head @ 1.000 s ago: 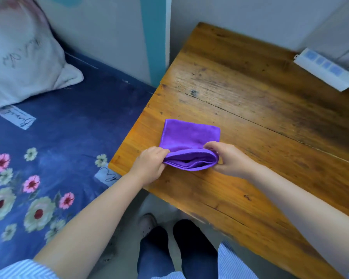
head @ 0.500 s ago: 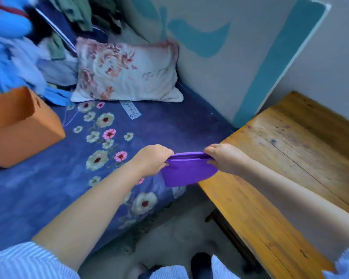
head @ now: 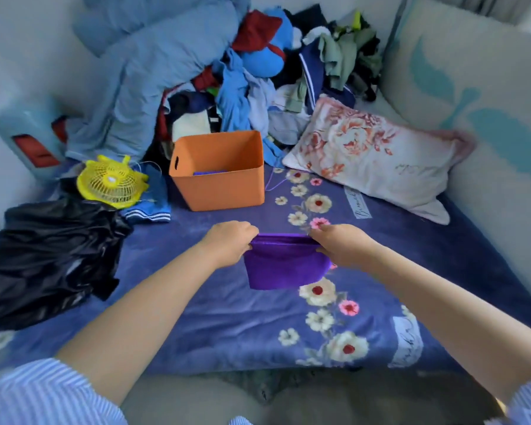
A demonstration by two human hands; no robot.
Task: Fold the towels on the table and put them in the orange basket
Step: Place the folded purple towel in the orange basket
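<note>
Stretching across the whole lower view, a bed under a dark blue blanket printed with flowers offers a broad bare patch between the person and the far clutter. At the back a tall heap of clothes leans against the wall, its lower edge reaching the things in front of it. A floral pillow lies to the right against a pale wall painted with teal leaf shapes. On the left a crumpled black plastic bag spreads to the frame edge, which cuts it off. The orange basket stands upright on the blanket just ahead of the heap, with open blanket on its near side; something blue-purple shows low inside it, too hidden by the wall to make out. A yellow fan lies beside the basket's left wall. The purple towel, folded, hangs in the air above the blanket, near the basket but apart from it. The left hand pinches its upper left corner with curled fingers, and the right hand grips the upper right corner likewise. Striped sleeves are cut off at the bottom corners.
</note>
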